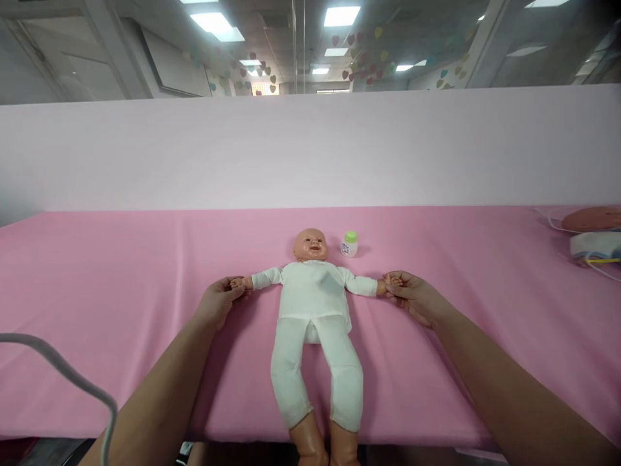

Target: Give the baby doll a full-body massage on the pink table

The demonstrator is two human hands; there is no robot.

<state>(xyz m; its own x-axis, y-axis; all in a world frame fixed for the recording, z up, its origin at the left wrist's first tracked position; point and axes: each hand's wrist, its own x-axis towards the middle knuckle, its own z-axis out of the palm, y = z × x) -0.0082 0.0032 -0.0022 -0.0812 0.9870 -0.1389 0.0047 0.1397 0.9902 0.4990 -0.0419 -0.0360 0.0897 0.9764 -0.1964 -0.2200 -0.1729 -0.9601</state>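
A baby doll (314,294) in a white top and white trousers lies on its back on the pink sheet (121,278), head away from me and feet over the front edge. Its arms are stretched out to both sides. My left hand (222,299) pinches the doll's hand on the left, and my right hand (415,296) holds the one on the right. Just right of the doll's head stands a small clear bottle (348,246) with a green cap.
At the far right lie a brown item (592,219) and a white item (596,245) with thin cords. A grey cable (72,375) curves across the lower left. Behind the sheet rises a white wall (310,152) with glass above.
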